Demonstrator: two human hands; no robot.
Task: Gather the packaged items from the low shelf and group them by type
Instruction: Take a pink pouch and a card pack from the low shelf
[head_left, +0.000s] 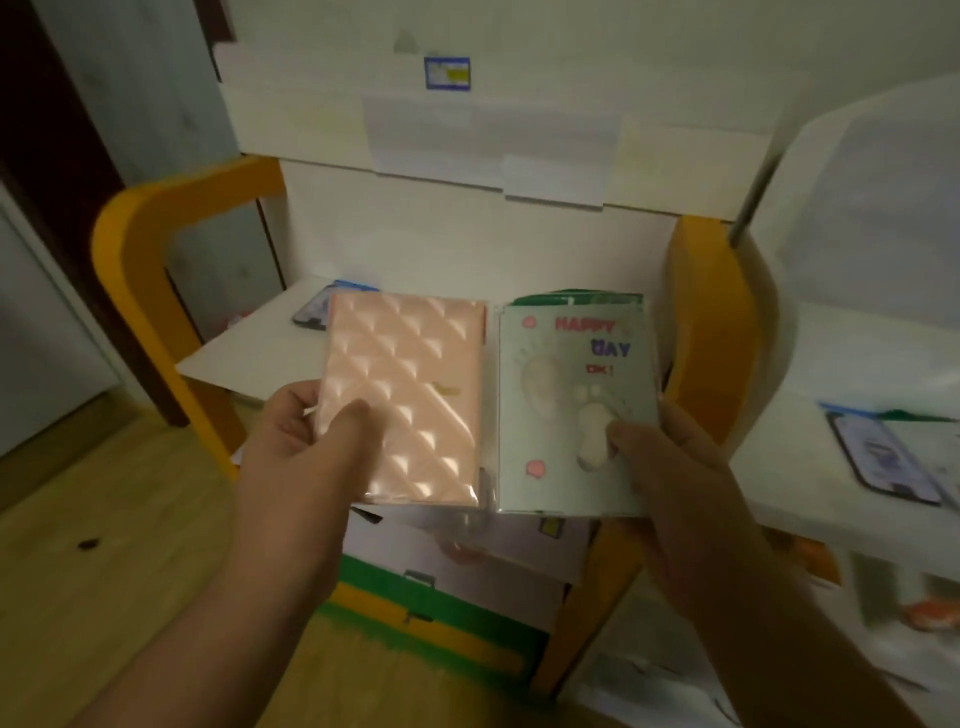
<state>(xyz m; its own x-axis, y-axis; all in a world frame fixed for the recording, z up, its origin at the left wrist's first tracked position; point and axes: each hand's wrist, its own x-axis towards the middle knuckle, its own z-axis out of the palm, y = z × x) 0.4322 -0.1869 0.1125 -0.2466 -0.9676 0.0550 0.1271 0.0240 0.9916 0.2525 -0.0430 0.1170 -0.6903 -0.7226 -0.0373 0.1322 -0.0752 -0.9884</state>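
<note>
My left hand (301, 441) grips a pink quilted package (402, 397); my right hand (670, 462) pinches a pale "HAPPY DAY" package (571, 405) just beside it, both above the low shelf (249, 353).

wooden floor (104, 597), lower left | small dark speck (91, 544) lying on the floor | blue-bordered label (447, 73) stuck on the white box (519, 67) up top | dark door frame (47, 156) at the left edge
</note>
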